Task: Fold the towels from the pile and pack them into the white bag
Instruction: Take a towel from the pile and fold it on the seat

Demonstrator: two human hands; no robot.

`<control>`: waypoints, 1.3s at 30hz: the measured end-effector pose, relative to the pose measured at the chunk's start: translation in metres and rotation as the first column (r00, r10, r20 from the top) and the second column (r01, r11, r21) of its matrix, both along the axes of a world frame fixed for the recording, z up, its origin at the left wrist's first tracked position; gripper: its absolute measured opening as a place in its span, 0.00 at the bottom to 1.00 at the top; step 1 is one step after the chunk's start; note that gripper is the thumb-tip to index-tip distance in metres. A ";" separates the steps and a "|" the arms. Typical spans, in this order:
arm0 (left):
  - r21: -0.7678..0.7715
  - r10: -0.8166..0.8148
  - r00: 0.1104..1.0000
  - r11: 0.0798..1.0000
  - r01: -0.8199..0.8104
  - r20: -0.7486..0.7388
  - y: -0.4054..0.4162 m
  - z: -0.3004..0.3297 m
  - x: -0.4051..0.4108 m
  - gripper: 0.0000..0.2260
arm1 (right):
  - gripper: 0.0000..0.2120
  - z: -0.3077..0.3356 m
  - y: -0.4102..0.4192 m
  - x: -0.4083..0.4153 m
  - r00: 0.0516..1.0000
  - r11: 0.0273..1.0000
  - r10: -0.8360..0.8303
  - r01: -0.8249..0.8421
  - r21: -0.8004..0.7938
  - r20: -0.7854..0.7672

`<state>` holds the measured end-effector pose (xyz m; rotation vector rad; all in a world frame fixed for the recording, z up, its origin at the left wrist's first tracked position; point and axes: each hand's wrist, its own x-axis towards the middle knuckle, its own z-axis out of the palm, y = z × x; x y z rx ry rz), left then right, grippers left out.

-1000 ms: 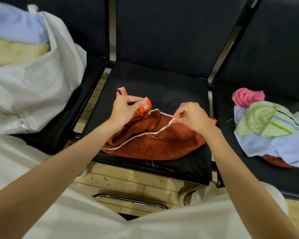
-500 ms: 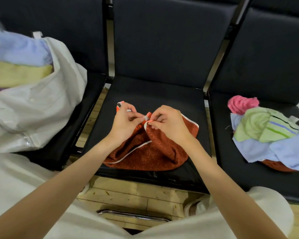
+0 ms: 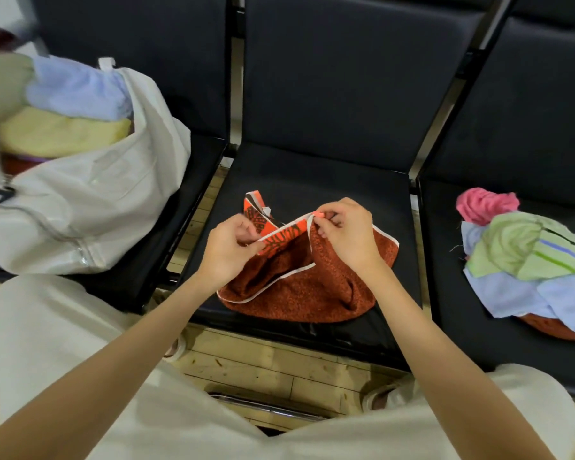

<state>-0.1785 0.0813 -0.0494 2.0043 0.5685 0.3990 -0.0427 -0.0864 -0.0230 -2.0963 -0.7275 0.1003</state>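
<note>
Towel [image 3: 299,287], one, rust-orange, on middle seat [image 3: 312,180], both hands' grip pinching its white-trimmed edge: left hand [image 3: 228,249], right hand [image 3: 347,235]

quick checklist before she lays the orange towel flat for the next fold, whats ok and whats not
1. Left hand pinches the white-trimmed edge of the orange towel: ok.
2. Right hand pinches a corner of the same towel: ok.
3. The two held edges are lined up: cannot tell, the cloth bunches between the hands.
4. Towel lies flat on the middle seat: not ok, it is creased and heaped.
5. White bag is open on the seat to the left, with folded towels showing inside: ok.
6. Pile of towels on the seat to the right sits apart from the folding area: ok.
</note>
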 end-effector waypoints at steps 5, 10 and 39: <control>0.060 0.212 0.975 0.976 -0.209 -0.058 0.017 -0.010 -0.039 0.14 | 0.04 -0.002 0.000 0.000 0.994 0.993 -0.106 0.106 0.043 0.008; 0.103 0.316 0.945 0.946 -0.307 -0.081 0.022 0.000 -0.042 0.10 | 0.04 0.014 0.000 -0.013 0.984 0.982 -0.167 0.161 0.102 0.060; -0.432 0.258 0.928 0.893 -0.124 0.269 0.056 0.223 0.017 0.09 | 0.01 0.114 -0.066 0.033 0.808 0.602 -0.564 0.543 0.586 -0.170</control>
